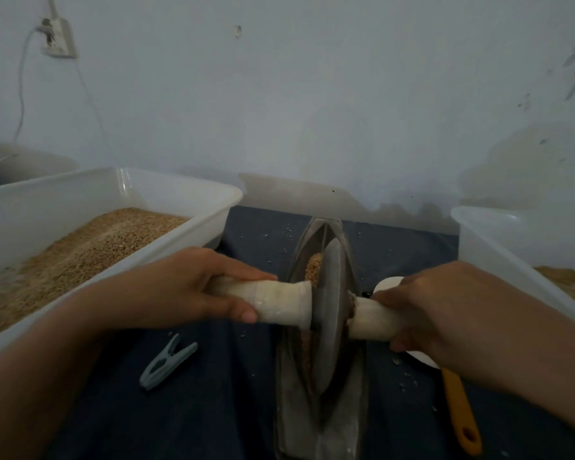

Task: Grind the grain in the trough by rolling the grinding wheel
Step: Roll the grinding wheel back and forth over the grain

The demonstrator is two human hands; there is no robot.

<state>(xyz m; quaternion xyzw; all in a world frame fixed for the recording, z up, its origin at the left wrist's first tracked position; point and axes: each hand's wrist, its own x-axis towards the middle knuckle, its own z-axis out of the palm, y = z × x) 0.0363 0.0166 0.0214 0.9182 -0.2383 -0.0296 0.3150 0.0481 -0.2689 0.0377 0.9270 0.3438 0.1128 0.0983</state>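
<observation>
- The left hand [193, 287] has a clenched grip around the pale left handle [273, 302]; the right hand [445, 313] has the same grip on the right handle [372, 322].
- Between them the grinding wheel [329, 313] stands upright in the metal trough [322, 393], on a dark cloth [213, 393].
- Brown grain [313, 268] lies in the trough just beyond the wheel.
- A grey clothes peg [166, 365] lies to the left, near a white tub of grain [120, 207].
- A yellow-handled scoop [458, 410] lies on the right.

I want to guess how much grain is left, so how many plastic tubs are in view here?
2. One tub sits on the left, beside the left hand, heaped with grain. The other tub is on the right, cut off by the frame edge, with some grain showing. More may lie out of view.
</observation>
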